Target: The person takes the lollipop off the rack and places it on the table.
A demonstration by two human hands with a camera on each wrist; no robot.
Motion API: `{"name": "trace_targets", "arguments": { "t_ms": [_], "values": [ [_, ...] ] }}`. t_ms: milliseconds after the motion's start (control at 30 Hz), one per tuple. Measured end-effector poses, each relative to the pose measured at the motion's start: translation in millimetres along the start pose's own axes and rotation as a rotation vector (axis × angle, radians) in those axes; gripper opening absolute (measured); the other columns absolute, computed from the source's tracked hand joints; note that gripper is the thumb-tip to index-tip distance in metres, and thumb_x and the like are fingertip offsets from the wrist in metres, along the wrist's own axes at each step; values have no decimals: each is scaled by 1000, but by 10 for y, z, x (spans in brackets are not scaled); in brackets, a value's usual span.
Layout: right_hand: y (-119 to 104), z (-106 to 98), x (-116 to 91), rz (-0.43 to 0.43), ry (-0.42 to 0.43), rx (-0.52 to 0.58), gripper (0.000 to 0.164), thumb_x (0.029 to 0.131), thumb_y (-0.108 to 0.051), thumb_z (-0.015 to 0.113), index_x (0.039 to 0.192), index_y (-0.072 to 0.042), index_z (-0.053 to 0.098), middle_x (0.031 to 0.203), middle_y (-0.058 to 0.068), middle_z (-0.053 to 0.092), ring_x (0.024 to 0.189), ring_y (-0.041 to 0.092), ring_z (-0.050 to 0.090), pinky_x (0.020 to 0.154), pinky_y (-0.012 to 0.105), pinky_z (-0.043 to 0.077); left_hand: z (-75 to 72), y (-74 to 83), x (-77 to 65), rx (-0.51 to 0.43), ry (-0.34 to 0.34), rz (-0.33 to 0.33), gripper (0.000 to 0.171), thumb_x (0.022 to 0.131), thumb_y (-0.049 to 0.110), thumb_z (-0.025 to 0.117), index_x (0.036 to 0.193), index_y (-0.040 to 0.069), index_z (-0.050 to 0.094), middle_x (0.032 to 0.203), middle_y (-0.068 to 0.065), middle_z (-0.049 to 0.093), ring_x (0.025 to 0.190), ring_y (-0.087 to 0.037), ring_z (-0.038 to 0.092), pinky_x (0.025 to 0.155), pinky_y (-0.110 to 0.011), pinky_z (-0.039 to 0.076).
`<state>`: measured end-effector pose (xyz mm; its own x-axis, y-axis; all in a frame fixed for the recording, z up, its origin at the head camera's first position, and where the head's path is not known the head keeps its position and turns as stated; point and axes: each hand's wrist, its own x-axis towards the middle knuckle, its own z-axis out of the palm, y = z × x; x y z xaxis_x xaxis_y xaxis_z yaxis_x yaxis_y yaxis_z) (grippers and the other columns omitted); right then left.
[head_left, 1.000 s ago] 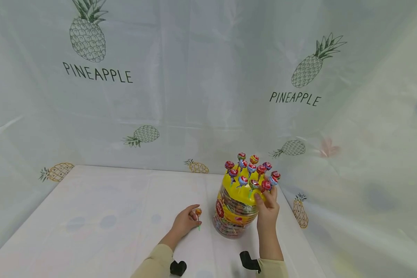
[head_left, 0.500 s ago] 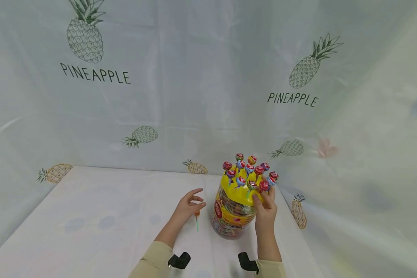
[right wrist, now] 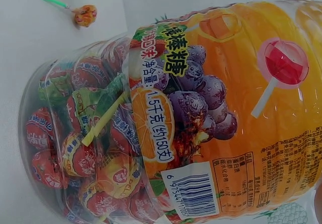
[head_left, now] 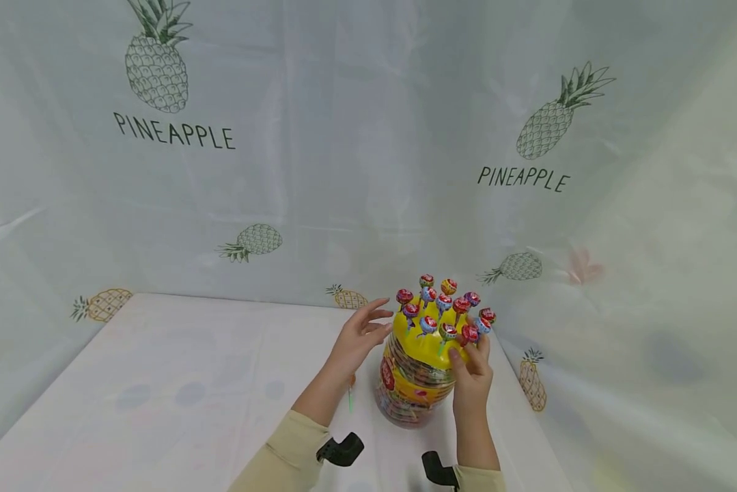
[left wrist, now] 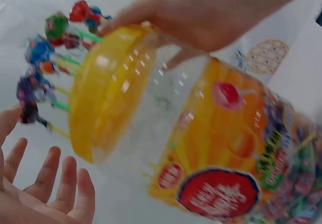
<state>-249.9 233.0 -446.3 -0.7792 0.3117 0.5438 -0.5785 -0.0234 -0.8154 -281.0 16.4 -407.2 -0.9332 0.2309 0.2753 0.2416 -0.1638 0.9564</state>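
A clear lollipop jar (head_left: 417, 389) stands on the white table, wrapped lollipops inside it. Several more lollipops (head_left: 428, 325) stick up by their sticks from its yellow lid (head_left: 420, 345). My right hand (head_left: 474, 376) holds the jar by the lid's right side; the left wrist view shows its thumb against the jar's clear neck. At the lid's left, my left hand (head_left: 358, 335) reaches out with fingers apart and nothing in them. A loose orange-wrapped lollipop (right wrist: 85, 15) with a green stick lies on the table, partly hidden by my left forearm in the head view.
The white table (head_left: 190, 355) stretches left of the jar. Behind it hangs a pale curtain (head_left: 356, 171) printed with pineapples, which also runs down the right side close to the jar. Black wrist mounts (head_left: 341, 449) sit at both cuffs.
My left hand has let go of the orange lollipop, leaving it on the table, and has moved up and right to beside the lid. The right hand stays at the lid.
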Motion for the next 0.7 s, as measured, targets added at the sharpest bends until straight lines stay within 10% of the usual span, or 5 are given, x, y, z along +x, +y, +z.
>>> {"name": "trace_targets", "arguments": {
  "t_ms": [467, 700],
  "values": [
    [12, 3, -11, 36, 23, 5, 22, 95, -1, 59, 113, 9, 67, 157, 15, 22, 146, 30, 11, 101, 16, 37, 268, 254, 185, 9, 55, -13, 51, 93, 31, 67, 141, 26, 51, 135, -8, 53, 112, -25, 50, 97, -50, 42],
    [14, 6, -3, 5, 6, 5, 25, 96, 1, 58, 116, 15, 62, 154, 13, 28, 143, 27, 20, 101, 17, 37, 295, 282, 184, 6, 44, -20, 39, 97, 18, 61, 135, 13, 57, 127, -9, 58, 114, -26, 52, 97, -47, 45]
  ]
}}
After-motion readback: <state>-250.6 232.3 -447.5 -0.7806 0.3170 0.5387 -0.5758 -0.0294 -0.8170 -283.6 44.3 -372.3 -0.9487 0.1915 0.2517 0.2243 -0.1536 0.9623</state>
